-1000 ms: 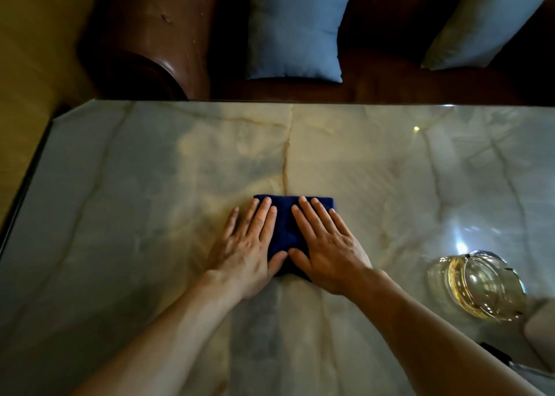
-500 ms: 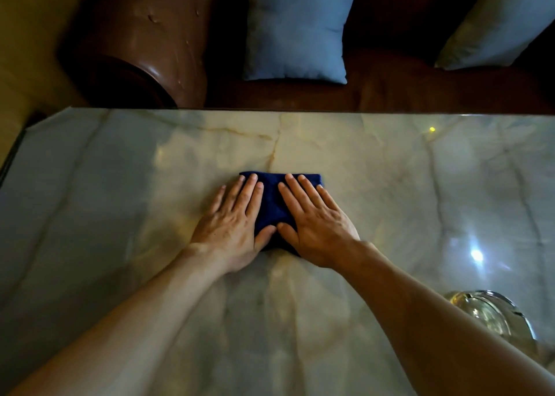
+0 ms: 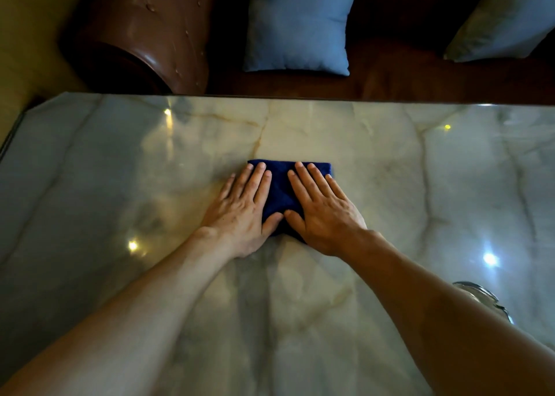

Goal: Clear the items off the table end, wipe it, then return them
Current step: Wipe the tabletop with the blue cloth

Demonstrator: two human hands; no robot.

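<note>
A folded dark blue cloth (image 3: 280, 191) lies flat on the marble table (image 3: 120, 185), a little past its middle toward the far edge. My left hand (image 3: 240, 212) presses palm down on the cloth's left part, fingers spread. Beside it, my right hand (image 3: 324, 215) presses flat on the right part, and the two thumbs almost touch. Most of the cloth is hidden under my hands. A glass ashtray (image 3: 483, 298) peeks out at the lower right, largely covered by my right forearm.
A brown leather sofa runs along the table's far edge, its rounded armrest (image 3: 144, 29) at the left. Two light blue cushions sit on it, one (image 3: 300, 23) in the middle and one (image 3: 504, 26) at the right. The table's left corner is near the frame edge.
Both hands have pushed the cloth away from me toward the sofa side. The view has shifted, so the ashtray now sits lower right and mostly behind my right arm.
</note>
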